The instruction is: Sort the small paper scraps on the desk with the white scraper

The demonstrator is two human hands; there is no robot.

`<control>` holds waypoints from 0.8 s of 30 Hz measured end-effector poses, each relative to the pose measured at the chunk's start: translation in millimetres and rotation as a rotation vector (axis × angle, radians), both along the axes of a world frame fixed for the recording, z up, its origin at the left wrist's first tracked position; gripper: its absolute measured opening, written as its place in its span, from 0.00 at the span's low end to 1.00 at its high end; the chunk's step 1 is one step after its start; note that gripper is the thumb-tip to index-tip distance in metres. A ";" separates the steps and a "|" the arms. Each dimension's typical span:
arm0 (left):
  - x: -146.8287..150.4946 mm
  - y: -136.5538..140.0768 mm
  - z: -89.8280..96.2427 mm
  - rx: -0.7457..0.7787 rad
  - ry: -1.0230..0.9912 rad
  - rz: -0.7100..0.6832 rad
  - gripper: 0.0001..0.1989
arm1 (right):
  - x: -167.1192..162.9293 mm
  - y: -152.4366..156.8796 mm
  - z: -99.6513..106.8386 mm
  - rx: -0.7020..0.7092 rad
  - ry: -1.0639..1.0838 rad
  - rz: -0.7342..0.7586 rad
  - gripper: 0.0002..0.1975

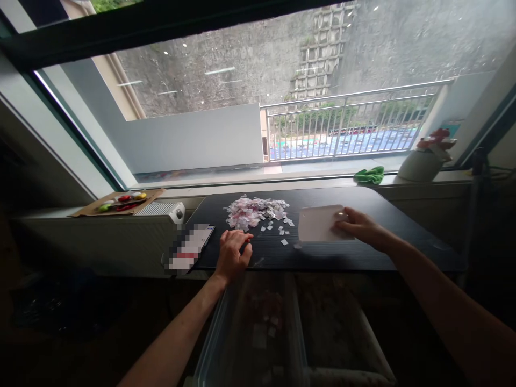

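Note:
My right hand grips the right edge of a white rectangular sheet-like panel, perhaps a shallow tray or lid; I cannot tell which. It is tilted over the dark table. A heap of small white and pinkish paper pieces lies to its left, with several loose squares between the two. Close to the near side of the heap is my left hand, palm down, its fingers loosely bent and apart, with nothing visible in it.
A phone lies at the table's left edge. Below the front edge stands a clear plastic bin with paper bits inside. On the sill are a green cloth and a pale container; cardboard with colourful items rests left, by a radiator.

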State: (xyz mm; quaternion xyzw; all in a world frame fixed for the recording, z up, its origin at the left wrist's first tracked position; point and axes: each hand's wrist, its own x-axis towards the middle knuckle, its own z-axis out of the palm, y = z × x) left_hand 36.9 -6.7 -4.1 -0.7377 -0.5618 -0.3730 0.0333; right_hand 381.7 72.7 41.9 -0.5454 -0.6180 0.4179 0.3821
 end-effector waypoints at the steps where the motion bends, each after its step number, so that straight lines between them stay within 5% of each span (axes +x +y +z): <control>1: -0.1 0.1 -0.1 0.001 0.000 -0.001 0.12 | 0.7 2.3 -1.8 -0.015 0.033 -0.021 0.13; 12: -1.4 -0.3 1.8 0.009 0.001 -0.002 0.12 | -45.2 17.5 -8.6 -0.057 0.166 0.098 0.13; 17: -1.8 -0.2 1.8 0.000 -0.024 -0.007 0.12 | -19.9 16.8 -3.3 -0.128 0.066 0.201 0.13; 24: -2.1 0.4 1.9 0.001 -0.006 -0.013 0.12 | 10.0 11.6 5.5 -0.101 0.130 0.004 0.12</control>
